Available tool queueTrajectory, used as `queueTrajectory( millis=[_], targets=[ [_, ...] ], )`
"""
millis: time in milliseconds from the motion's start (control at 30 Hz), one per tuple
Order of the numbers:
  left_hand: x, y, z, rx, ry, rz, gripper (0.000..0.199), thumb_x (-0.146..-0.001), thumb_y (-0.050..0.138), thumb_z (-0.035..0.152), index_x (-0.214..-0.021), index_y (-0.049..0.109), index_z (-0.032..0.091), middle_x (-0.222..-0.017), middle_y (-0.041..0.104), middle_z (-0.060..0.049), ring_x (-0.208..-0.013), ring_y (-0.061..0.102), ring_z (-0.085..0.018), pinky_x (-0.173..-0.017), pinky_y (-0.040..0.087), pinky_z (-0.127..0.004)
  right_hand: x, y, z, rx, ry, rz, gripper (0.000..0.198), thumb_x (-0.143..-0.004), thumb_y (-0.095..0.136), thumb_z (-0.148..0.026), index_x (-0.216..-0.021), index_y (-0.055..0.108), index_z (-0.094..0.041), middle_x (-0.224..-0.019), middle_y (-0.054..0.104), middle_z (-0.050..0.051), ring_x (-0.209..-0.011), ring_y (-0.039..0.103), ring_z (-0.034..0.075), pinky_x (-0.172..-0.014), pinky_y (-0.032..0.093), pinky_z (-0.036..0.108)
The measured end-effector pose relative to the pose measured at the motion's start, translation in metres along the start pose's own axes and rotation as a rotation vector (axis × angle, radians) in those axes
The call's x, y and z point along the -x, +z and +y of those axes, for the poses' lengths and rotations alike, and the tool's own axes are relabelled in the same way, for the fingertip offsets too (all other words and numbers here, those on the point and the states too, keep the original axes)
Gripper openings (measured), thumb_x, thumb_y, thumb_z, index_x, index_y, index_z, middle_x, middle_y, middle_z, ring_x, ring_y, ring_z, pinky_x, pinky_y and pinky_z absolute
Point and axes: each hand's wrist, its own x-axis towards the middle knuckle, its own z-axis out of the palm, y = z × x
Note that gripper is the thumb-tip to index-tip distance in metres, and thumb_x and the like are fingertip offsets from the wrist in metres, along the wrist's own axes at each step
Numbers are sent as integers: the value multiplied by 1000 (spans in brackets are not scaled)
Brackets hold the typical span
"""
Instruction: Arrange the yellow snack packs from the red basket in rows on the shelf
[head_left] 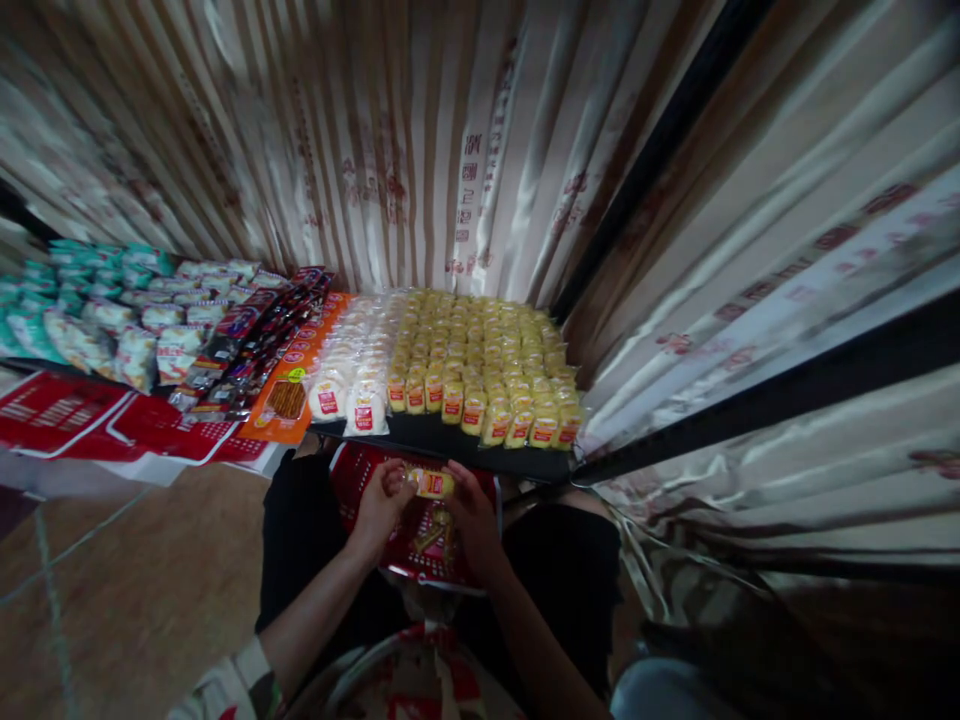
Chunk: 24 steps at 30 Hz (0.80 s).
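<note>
Small yellow packet (433,484) pinched at its ends by the left hand (384,497) and right hand (474,510), fingers nearly closed, yellow packets (480,350) ranked at one o'clock, white packets (360,365) at eleven

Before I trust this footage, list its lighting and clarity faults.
Head view: dim overall, the lower right corner sunk in darkness; head view: pale sheen along folds of the curtain; head view: wide-angle distortion, stretching things toward the edges; head view: soft detail, leaving fine print unreadable on the yellow packet held between the left hand and right hand.
</note>
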Motion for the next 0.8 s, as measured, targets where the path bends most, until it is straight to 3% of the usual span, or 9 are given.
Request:
queueTrajectory(
  millis=[133,300,400,567,800],
  targets=[
    [-4,2,12,-133,63,-71,39,-66,65,22,-102,53,17,-89,64,-4,-82,62,-16,-73,50,-26,0,0,1,121,-96,13,41,-72,60,-30,-112,59,-25,-119,61,6,-111,55,23,-96,45,41],
    [-15,14,39,-461,415,-106,38,-72,55,12,-109,55,17,-107,62,-7,-99,58,-18,-89,46,-30,-2,-1,-10,274,-280,157,41,-77,54,-28,-117,56,-20,-123,55,10,-111,54,22,-97,44,39],
    [-25,24,55,-675,579,-118,39,-75,52,11,-112,56,19,-112,60,-6,-105,56,-19,-95,42,-31,-3,-6,-16,304,-307,161,36,-79,49,-26,-114,57,-20,-120,55,10,-108,54,21,-91,49,36],
    [-41,35,80,-935,695,-154,44,-77,48,8,-119,53,19,-116,58,-7,-110,53,-20,-98,41,-32,-2,-16,-13,364,-326,162,30,-78,48,-23,-105,62,-22,-112,59,9,-101,58,20,-85,51,35],
    [-52,45,88,-1015,710,-177,49,-78,47,7,-125,49,20,-117,57,-8,-111,52,-20,-99,40,-33,-7,-16,-11,370,-355,178,31,-78,47,-22,-105,62,-22,-110,61,8,-98,60,19,-87,49,37]
  ],
)
